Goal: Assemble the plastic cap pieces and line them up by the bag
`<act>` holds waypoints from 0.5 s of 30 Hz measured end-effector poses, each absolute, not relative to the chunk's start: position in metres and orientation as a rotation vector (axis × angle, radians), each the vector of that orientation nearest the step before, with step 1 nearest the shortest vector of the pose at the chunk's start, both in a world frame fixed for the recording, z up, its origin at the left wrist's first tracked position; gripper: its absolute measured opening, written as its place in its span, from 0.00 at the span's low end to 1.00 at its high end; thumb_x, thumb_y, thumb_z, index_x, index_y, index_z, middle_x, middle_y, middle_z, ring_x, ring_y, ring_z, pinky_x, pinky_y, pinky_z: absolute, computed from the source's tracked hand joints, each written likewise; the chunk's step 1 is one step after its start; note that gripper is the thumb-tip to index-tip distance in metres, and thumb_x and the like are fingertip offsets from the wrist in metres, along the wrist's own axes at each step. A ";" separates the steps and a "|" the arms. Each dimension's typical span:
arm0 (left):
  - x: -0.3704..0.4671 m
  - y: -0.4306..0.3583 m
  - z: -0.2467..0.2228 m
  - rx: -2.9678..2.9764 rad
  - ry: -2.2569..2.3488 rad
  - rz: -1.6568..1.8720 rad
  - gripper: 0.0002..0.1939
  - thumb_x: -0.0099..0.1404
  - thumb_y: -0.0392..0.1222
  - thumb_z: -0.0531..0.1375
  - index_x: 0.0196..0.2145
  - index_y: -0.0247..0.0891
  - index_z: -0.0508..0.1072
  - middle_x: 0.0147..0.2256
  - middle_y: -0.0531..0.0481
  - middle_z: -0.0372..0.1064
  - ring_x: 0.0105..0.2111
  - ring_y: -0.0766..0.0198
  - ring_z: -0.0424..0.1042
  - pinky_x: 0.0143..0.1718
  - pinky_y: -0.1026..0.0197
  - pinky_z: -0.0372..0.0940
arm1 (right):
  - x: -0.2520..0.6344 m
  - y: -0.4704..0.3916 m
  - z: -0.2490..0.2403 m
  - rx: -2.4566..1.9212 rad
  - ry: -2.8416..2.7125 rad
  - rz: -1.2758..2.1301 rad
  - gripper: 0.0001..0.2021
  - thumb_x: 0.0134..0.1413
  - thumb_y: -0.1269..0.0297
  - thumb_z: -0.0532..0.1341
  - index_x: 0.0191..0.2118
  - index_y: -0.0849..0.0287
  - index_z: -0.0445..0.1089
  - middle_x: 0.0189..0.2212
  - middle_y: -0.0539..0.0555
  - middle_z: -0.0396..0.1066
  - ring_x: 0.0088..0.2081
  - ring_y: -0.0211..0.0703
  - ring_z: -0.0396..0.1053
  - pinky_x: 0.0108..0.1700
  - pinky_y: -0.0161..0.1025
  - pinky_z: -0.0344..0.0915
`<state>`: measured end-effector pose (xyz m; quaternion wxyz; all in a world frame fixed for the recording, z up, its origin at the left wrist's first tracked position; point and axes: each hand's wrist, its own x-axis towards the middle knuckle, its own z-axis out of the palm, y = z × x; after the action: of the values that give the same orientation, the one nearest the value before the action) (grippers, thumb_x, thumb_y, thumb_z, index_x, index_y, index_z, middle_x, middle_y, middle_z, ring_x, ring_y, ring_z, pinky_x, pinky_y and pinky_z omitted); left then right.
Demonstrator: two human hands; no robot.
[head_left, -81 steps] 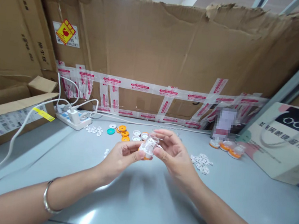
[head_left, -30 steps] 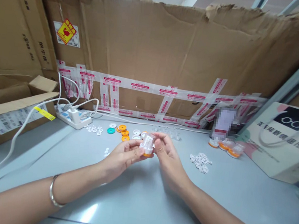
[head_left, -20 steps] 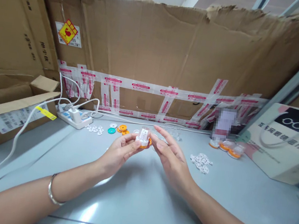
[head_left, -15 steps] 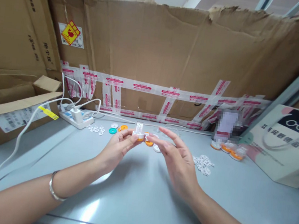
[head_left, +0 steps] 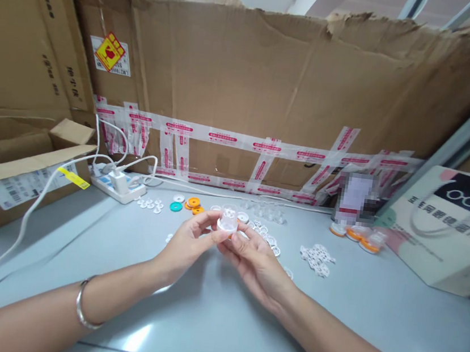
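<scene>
Between both hands, above the middle of the table, is a small clear and white plastic piece (head_left: 228,220), its clear part upward. My left hand (head_left: 192,243) pinches it from the left with thumb and fingers. From the right, my right hand (head_left: 255,258) closes its thumb and fingers on the lower edge, where a bit of orange shows. Behind the hands lie orange discs (head_left: 193,202), a teal disc (head_left: 176,207) and white rings (head_left: 269,239). Clear plastic parts (head_left: 263,210) stand farther back.
Small white pieces (head_left: 149,205) lie near a power strip (head_left: 118,184) at the left. A pile of white parts (head_left: 318,259) and several orange-based assemblies (head_left: 369,242) sit at the right, beside a paper bag (head_left: 438,229). An open carton (head_left: 26,164) stands far left; a cable runs down the left side.
My right hand has moved left and closed on the piece, its fingers no longer spread. The piece has shifted slightly right and down, and its clear part now looks taller and rounder.
</scene>
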<state>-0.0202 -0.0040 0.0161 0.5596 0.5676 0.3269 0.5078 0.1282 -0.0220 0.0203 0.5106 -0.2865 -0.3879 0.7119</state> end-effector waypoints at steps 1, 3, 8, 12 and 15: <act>-0.020 -0.004 0.016 1.349 0.773 1.188 0.16 0.57 0.43 0.62 0.43 0.39 0.69 0.45 0.48 0.69 0.46 0.60 0.65 0.49 0.59 0.57 | 0.128 -0.022 0.019 -0.677 -0.921 1.713 0.19 0.43 0.64 0.66 0.43 0.58 0.65 0.37 0.52 0.73 0.44 0.40 0.70 0.57 0.43 0.58; -0.020 -0.004 0.015 1.342 0.760 1.158 0.16 0.57 0.44 0.62 0.44 0.39 0.69 0.45 0.47 0.69 0.47 0.59 0.65 0.50 0.58 0.57 | 0.127 -0.021 0.018 -0.667 -0.902 1.709 0.19 0.43 0.65 0.67 0.44 0.59 0.66 0.37 0.52 0.73 0.44 0.39 0.70 0.57 0.42 0.58; -0.021 -0.004 0.018 1.320 0.729 1.121 0.13 0.56 0.43 0.62 0.40 0.39 0.71 0.41 0.50 0.71 0.43 0.62 0.68 0.48 0.60 0.59 | 0.125 -0.021 0.016 -0.654 -0.886 1.737 0.18 0.42 0.66 0.67 0.42 0.59 0.68 0.36 0.52 0.72 0.42 0.38 0.70 0.56 0.41 0.58; -0.020 -0.005 0.022 1.354 0.686 1.137 0.11 0.57 0.41 0.62 0.38 0.37 0.72 0.41 0.48 0.71 0.42 0.61 0.68 0.46 0.61 0.60 | 0.125 -0.021 0.015 -0.646 -0.914 1.747 0.15 0.44 0.66 0.66 0.41 0.60 0.69 0.38 0.53 0.72 0.42 0.38 0.69 0.55 0.40 0.59; -0.020 -0.004 0.024 1.366 0.669 1.121 0.13 0.57 0.42 0.62 0.40 0.36 0.73 0.41 0.47 0.71 0.43 0.60 0.68 0.46 0.60 0.60 | 0.126 -0.021 0.014 -0.649 -0.946 1.743 0.15 0.45 0.65 0.66 0.42 0.60 0.70 0.39 0.53 0.72 0.41 0.37 0.69 0.54 0.38 0.61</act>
<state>-0.0203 -0.0044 0.0235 0.5861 0.5859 0.2867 0.4806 0.1263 -0.0211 0.0140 0.5033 -0.2689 -0.3915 0.7218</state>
